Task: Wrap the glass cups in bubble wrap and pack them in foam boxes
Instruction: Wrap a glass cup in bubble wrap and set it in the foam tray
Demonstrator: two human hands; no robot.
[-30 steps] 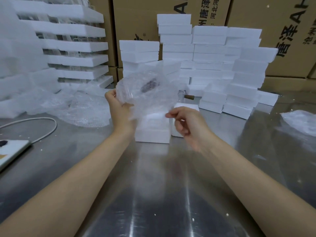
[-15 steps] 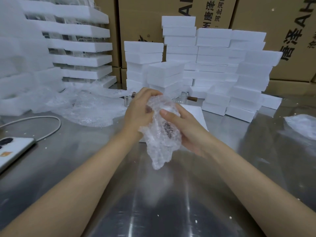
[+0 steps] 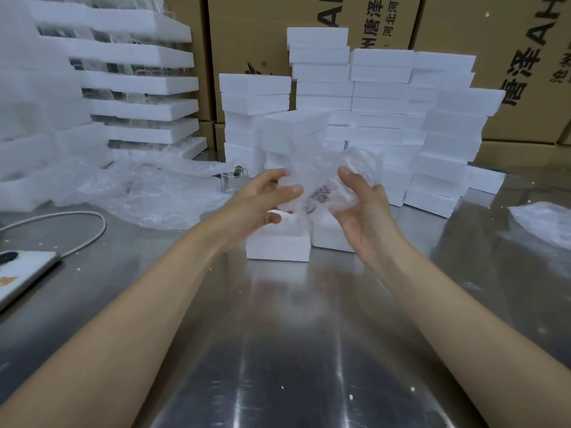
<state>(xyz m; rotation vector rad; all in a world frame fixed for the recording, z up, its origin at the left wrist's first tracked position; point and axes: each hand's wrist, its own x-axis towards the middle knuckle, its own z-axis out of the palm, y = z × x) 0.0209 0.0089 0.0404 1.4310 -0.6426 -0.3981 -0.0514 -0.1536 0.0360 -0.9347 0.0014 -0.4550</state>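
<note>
A glass cup wrapped in bubble wrap [image 3: 330,186] is held up between both hands above the steel table; a dark patch shows through the wrap. My left hand [image 3: 262,205] pinches the wrap's left edge with thumb and fingers. My right hand [image 3: 363,211] cups the bundle from the right, thumb on top. Below the hands sit an open foam box [image 3: 278,245] and a second foam piece [image 3: 330,239] beside it. An unwrapped glass cup [image 3: 233,182] stands on the table behind my left hand.
Loose bubble wrap [image 3: 148,193] spreads at the left, more bubble wrap [image 3: 543,223] at the right edge. Stacks of foam boxes [image 3: 380,118] rise behind, with cardboard cartons [image 3: 482,66] at the back. A phone [image 3: 21,276] with a white cable [image 3: 77,223] lies at left.
The wrapped cup went down to the table and came back up, now tilted between both hands. The hanging tail of wrap is gone, and the foam box below shows again.
</note>
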